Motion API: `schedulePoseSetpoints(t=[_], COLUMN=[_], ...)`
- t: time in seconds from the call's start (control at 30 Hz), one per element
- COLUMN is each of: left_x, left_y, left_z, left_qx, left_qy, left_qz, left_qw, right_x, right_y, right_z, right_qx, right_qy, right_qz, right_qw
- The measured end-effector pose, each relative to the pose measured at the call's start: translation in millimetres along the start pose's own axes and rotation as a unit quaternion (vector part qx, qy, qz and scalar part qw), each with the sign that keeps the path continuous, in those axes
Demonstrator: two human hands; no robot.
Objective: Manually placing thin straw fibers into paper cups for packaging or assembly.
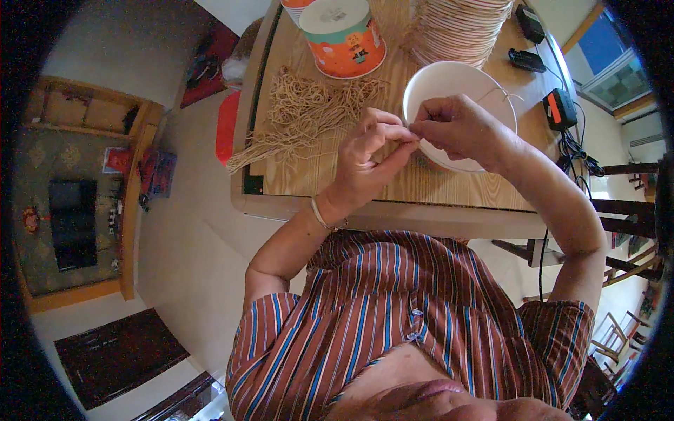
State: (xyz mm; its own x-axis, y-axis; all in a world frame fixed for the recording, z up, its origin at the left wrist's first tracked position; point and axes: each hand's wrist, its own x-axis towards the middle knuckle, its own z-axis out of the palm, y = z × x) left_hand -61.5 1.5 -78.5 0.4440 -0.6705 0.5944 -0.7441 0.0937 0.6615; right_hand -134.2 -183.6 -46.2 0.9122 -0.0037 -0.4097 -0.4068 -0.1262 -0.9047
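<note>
A white paper bucket (460, 77) stands tilted on the table in front of me, with a thin pale cord (504, 94) through its wall near the right rim. At the bucket's left rim my two hands meet, fingertips together. My left hand (368, 151) is closed in a pinch, its thumb and forefinger touching the right hand's fingertips. My right hand (467, 130) pinches at the same spot and covers part of the bucket. What lies between the fingertips is too small and hidden to make out. Left of the hands lies a loose heap of beige twine (309, 105).
An orange and green printed paper bucket (347, 49) stands upside down at the back left of the wooden table (435, 188). Behind the white bucket rises a tall stack of nested buckets (460, 31). Black devices and an orange-black box (559, 109) with cables line the right edge.
</note>
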Motion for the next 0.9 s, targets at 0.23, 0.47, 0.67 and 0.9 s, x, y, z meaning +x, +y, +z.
schedulePoseSetpoints(t=[0.23, 0.47, 0.67, 0.9], left_x=[-11, -7, -4, 0], left_y=[-5, -6, -3, -1], left_z=[9, 7, 6, 2], left_qx=[-0.138, -0.096, -0.048, 0.04], left_qy=[0.07, 0.075, 0.067, 0.063], left_qz=[-0.149, -0.165, -0.182, -0.101], left_qw=[0.977, 0.979, 0.98, 0.992], right_x=[-3, -3, -2, -1], right_y=[2, 2, 6, 6], right_z=[1, 3, 3, 7], right_qx=[0.006, 0.067, 0.09, 0.038], right_qy=[0.002, -0.009, -0.009, 0.037], right_qz=[-0.045, -0.042, -0.039, -0.133], right_qw=[0.999, 0.997, 0.995, 0.99])
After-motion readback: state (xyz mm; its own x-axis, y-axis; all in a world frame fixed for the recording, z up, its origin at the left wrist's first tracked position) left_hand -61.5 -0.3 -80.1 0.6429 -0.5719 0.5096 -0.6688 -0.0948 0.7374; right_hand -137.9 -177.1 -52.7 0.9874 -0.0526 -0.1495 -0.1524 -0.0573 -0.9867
